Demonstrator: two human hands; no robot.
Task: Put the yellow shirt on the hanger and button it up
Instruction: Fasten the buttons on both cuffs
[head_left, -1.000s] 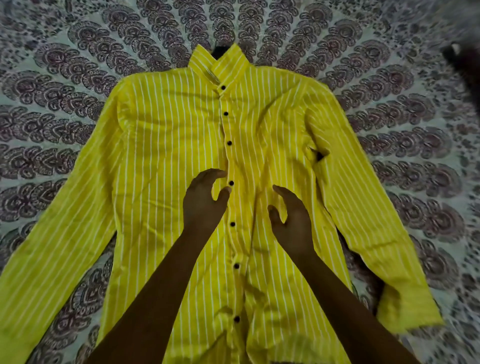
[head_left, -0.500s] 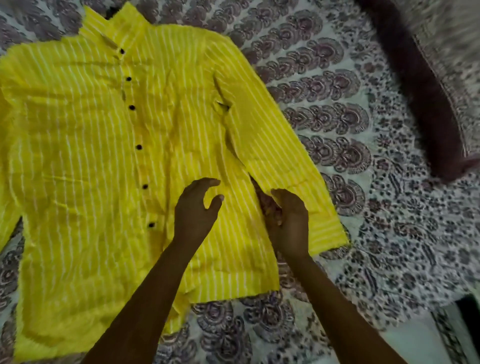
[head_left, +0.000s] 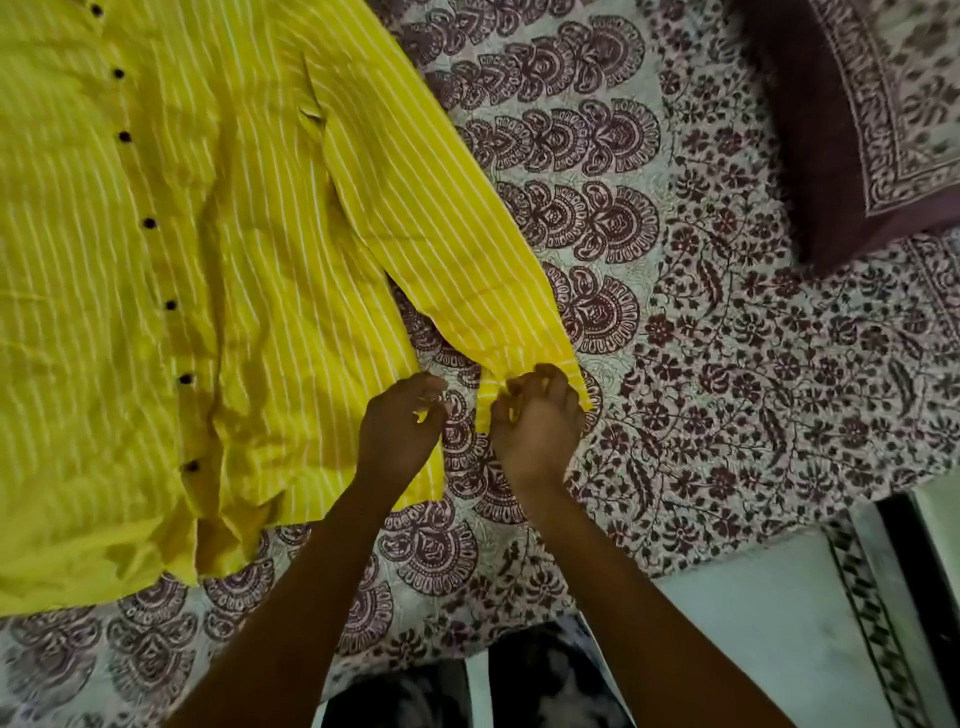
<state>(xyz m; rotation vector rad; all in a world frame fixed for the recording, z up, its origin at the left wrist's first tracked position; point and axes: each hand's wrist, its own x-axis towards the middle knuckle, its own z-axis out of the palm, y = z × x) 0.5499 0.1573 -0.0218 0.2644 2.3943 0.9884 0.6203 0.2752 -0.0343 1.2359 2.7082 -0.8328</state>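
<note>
Right hand (head_left: 537, 415) pinches the yellow shirt's (head_left: 208, 260) cuff (head_left: 519, 364); left hand (head_left: 400, 421), fingers curled, seemingly holds nothing; steady the cuff's edges together while buttoning.

One yellow shirt (head_left: 218, 260) with six black buttons (head_left: 149, 223). Two hands (head_left: 400, 431). One pillow (head_left: 857, 119) in the upper right.

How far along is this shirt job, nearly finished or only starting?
Nearly finished, it seems. The yellow shirt lies flat on the patterned bedspread, and its front buttons look fastened down the placket. In hand: the right hand grips the sleeve cuff, and the left hand is beside it, fingers curled; whether it holds cloth is unclear. The hanger is not visible here, so I cannot confirm that step.
</note>
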